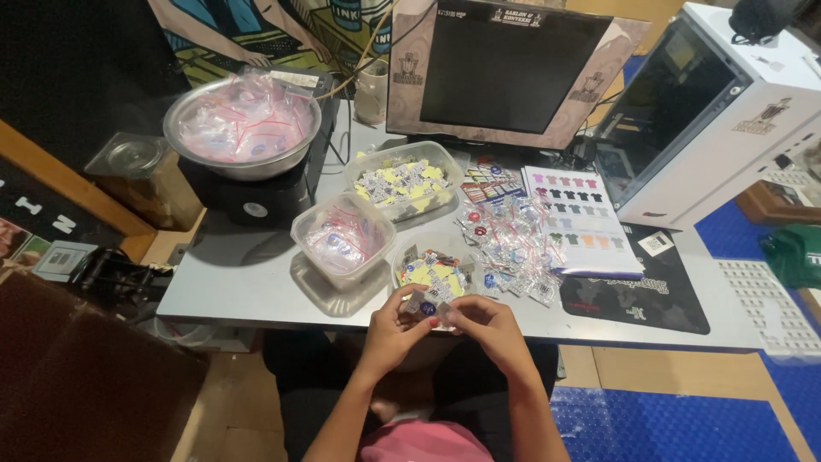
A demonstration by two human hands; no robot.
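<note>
At near edge of grey table (pixel 239 291): left hand (pixel 395 329) and right hand (pixel 489 329) brought together, fingers closed in a pinch on one small clear packet (pixel 425 305) with blue round item inside, held just in front of a small bowl (pixel 404 261) of yellow cards. Beside right hand: loose pile of packets (pixel 513 244). Further left: clear tub (pixel 344 235), steel bowl (pixel 241 128).

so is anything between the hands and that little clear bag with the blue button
Nothing visible. Both the left hand and the right hand already pinch the small bag directly, just in front of the round tub of yellow cards at the desk edge.
</note>
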